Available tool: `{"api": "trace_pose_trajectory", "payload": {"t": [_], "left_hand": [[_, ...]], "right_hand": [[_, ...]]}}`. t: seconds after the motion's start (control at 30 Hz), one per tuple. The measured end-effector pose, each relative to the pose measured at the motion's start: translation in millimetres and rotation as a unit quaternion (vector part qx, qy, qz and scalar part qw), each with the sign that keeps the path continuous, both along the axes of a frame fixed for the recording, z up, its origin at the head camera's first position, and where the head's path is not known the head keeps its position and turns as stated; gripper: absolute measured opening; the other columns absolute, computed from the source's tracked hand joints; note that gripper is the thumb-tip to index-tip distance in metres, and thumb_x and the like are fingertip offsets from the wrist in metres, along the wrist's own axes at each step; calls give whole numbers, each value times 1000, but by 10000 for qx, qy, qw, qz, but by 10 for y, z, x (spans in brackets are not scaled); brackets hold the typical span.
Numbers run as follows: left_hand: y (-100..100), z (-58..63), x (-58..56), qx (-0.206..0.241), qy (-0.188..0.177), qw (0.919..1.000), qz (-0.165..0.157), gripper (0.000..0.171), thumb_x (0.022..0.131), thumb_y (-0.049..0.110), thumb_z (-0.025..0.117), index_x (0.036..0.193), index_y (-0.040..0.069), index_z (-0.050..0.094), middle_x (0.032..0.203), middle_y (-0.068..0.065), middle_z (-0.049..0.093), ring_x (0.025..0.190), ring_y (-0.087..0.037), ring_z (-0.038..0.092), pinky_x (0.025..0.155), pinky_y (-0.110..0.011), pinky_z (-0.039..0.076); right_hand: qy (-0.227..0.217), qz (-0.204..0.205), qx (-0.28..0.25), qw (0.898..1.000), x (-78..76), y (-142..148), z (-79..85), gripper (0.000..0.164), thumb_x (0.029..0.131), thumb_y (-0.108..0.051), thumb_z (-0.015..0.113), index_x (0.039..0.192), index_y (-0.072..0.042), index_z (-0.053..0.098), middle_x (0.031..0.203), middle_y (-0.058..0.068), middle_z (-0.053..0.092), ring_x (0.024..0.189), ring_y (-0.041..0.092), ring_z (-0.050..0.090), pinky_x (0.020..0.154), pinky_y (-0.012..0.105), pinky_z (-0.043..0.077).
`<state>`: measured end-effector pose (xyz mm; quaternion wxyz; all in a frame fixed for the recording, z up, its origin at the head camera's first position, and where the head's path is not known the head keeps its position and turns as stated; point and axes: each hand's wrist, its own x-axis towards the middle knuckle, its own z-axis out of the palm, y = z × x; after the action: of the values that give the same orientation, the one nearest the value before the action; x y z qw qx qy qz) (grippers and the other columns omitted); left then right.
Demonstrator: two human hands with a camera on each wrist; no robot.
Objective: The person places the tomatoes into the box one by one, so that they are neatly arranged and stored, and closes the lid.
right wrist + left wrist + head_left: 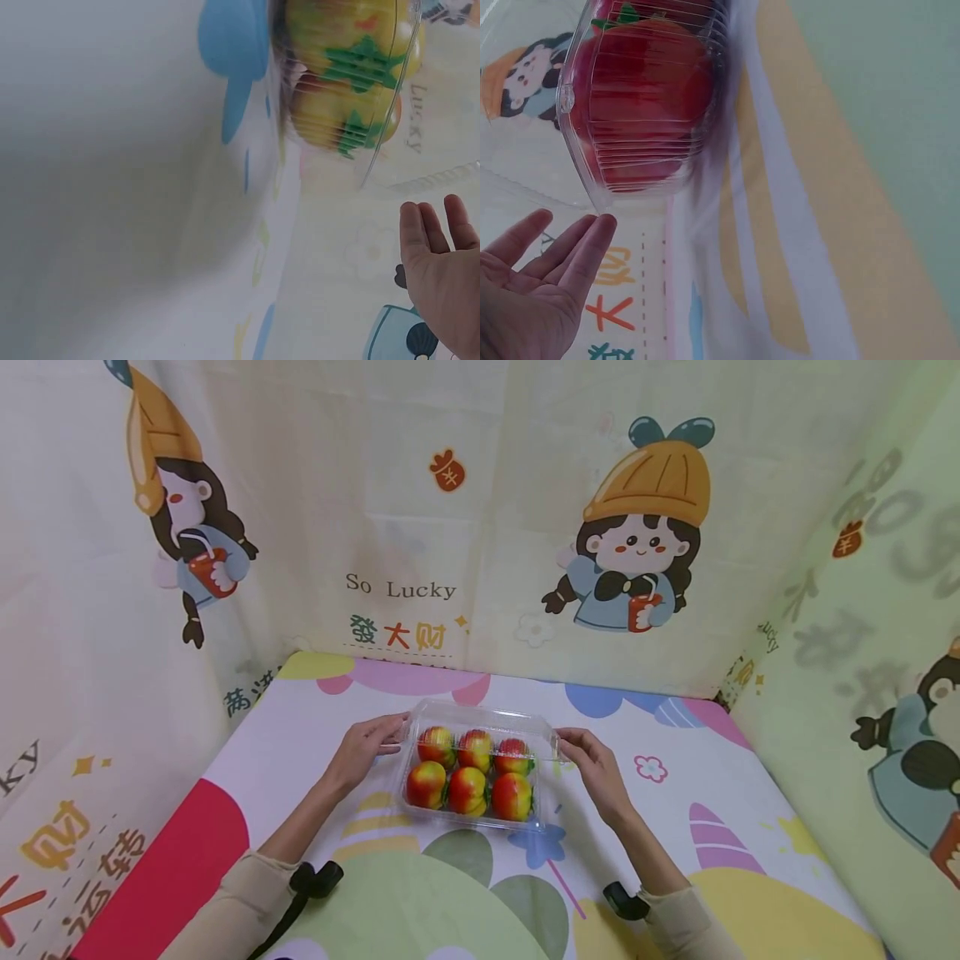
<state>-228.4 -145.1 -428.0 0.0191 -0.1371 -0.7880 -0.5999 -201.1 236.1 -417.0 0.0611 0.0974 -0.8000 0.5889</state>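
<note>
A clear plastic clamshell box sits on the table, holding several red-and-yellow fruits in two rows. Green leafy tops show on the fruits in the right wrist view. The box's clear lid stands raised and tilted over the far part. At the lid's left end is my left hand, fingers extended, fingertips at the rim in the left wrist view. By the right end, my right hand has its fingers mostly straight; in the right wrist view its fingertips appear slightly apart from the lid.
A printed cloth with coloured shapes covers the table. Cartoon-printed curtains enclose the back and both sides. Black straps with small devices are worn at both wrists, over light sleeves.
</note>
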Motion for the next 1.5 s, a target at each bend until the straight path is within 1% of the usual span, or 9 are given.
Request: {"api": "trace_pose_trajectory", "payload": {"t": [0.13, 0.3, 0.43, 0.57, 0.77, 0.9, 1.03, 1.33, 1.5], "left_hand": [[-36, -17, 34, -161, 48, 9998, -72, 46, 108, 29, 46, 142, 0, 59, 145, -22, 57, 119, -40, 65, 92, -42, 60], [-91, -46, 84, -358, -48, 9993, -118, 46, 106, 27, 51, 141, -2, 58, 139, -25, 61, 112, -37, 69, 88, -36, 61], [-138, -73, 112, -428, -174, 9987, -238, 48, 105, 26, 54, 141, -5, 56, 136, -27, 62, 104, -34, 73, 86, -33, 61], [-176, -97, 133, -419, -314, 9976, -451, 50, 104, 24, 56, 142, -8, 54, 133, -29, 63, 100, -32, 74, 85, -33, 62], [-228, -119, 152, -553, -515, 9939, -797, 49, 101, 22, 64, 137, -11, 56, 118, -26, 71, 92, -28, 75, 84, -34, 62], [-240, -127, 166, -651, -554, 9912, -1015, 43, 99, 19, 67, 130, -12, 61, 115, -24, 73, 91, -26, 75, 82, -34, 62], [-253, -153, 171, -704, -522, 9890, -1189, 38, 99, 16, 67, 124, -12, 64, 113, -23, 73, 91, -25, 74, 80, -33, 63], [-271, -198, 189, -776, -685, 9827, -1537, 36, 98, 17, 67, 121, -11, 64, 108, -19, 73, 89, -23, 72, 77, -32, 63], [-296, -217, 211, -861, -586, 9772, -1851, 22, 96, 12, 64, 107, -6, 68, 94, -10, 73, 80, -19, 69, 75, -29, 62]], "right_hand": [[40, 71, 241, 9997, 48, 35, -10, 33, 103, -21, 60, 129, 0, 62, 129, 17, 65, 116, 18, 61, 98, 16, 49], [54, 326, 600, 9977, 83, 71, -22, 37, 101, -20, 64, 132, -1, 60, 134, 17, 63, 128, 34, 57, 97, 13, 47], [-183, 577, 888, 9942, 112, 105, -17, 44, 101, -22, 64, 138, 0, 55, 134, 17, 62, 128, 36, 56, 99, 15, 47], [-745, 852, 1271, 9854, 142, 159, 4, 52, 101, -30, 64, 143, -2, 52, 131, 15, 63, 123, 31, 58, 102, 30, 51], [-1639, 1764, 1520, 9586, 174, 246, 35, 58, 102, -35, 61, 145, 3, 49, 137, 16, 60, 126, 30, 56, 109, 54, 47], [-1962, 2232, 1407, 9444, 182, 274, 21, 51, 104, -32, 59, 139, 4, 54, 129, 15, 63, 120, 26, 58, 109, 48, 47], [-2032, 2541, 1265, 9371, 182, 278, 4, 41, 104, -27, 59, 131, 3, 59, 115, 12, 66, 108, 23, 59, 100, 38, 48], [-2072, 2823, 1318, 9274, 195, 260, -20, 30, 103, -25, 61, 118, 1, 63, 102, 7, 64, 97, 22, 58, 90, 33, 52], [-2080, 2971, 1355, 9220, 194, 243, -45, 26, 104, -25, 60, 111, -1, 65, 97, 10, 63, 93, 21, 56, 83, 30, 51]]}}
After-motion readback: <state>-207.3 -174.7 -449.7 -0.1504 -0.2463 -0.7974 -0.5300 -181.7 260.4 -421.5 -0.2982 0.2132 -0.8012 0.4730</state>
